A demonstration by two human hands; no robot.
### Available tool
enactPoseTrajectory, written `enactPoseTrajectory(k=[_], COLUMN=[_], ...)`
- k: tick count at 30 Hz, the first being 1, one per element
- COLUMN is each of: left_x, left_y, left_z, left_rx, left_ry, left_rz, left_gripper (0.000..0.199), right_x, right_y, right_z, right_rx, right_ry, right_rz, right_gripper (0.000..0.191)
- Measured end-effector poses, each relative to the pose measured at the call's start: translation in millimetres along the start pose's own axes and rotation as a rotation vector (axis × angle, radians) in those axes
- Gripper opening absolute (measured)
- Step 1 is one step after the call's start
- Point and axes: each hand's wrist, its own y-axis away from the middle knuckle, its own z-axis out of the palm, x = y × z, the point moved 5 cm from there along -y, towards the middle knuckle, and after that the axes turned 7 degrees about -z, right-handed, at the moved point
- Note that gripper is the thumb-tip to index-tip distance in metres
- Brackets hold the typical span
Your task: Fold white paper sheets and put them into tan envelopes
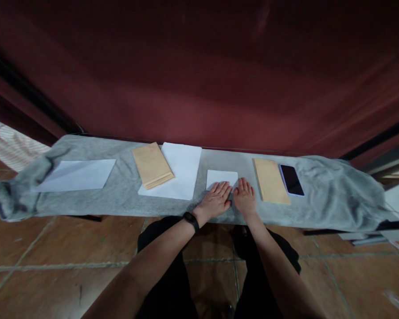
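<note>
A small white sheet of paper (pixel 221 176), seemingly folded, lies in front of me on the grey cloth. My left hand (pixel 216 200), with a black band on its wrist, rests flat over the paper's lower part, fingers stretched out. My right hand (pixel 244 196) lies palm down at the paper's right edge, fingers extended close together. To the left, a stack of brown envelopes (pixel 153 165) overlaps some larger white paper (pixel 182 170). Right of my hands are one or more brown envelopes (pixel 271 180).
A phone (pixel 291 180) lies beside the right-hand envelopes. Another white sheet (pixel 76 176) is at the far left. The grey cloth (pixel 123 199) covers a long narrow surface, bunched at both ends. Behind it rises a dark red panel (pixel 186 106); brown tiles (pixel 73 248) form the floor.
</note>
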Motion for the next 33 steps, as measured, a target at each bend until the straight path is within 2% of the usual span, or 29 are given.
enactPoseTrajectory(k=[5,8,11,15,19,23,27,33], left_x=[0,0,0,-3,-12,-30,-48,-61], left_y=[-1,-2,-2,-5,-9,-13,-16,-18], left_z=[-2.0,-2.1,0.7,9.2,15.3,15.3,15.0,15.5], left_rx=[-0.021,-0.033,-0.034,-0.028,-0.048,-0.067,-0.031,0.024], left_ry=[0.02,0.025,0.03,0.031,0.046,0.048,0.034,0.006], left_rz=[-0.02,-0.007,0.012,-0.026,-0.09,-0.203,-0.282,-0.34], left_gripper=[0.06,0.061,0.057,0.057,0.059,0.06,0.062,0.064], right_x=[5,-3,-17,-28,-28,-26,-21,-14], right_y=[-8,-15,-17,-14,-13,-13,-15,-18], right_z=[-5,-7,-2,4,4,4,8,11], right_rx=[0.018,0.026,-0.05,-0.131,-0.14,-0.104,-0.042,-0.015], right_ry=[-0.061,-0.13,-0.218,-0.229,-0.154,-0.092,-0.073,-0.061], right_rz=[0.035,-0.08,-0.21,-0.256,-0.239,-0.228,-0.178,-0.116], right_gripper=[0.057,0.058,0.059,0.061,0.058,0.058,0.06,0.061])
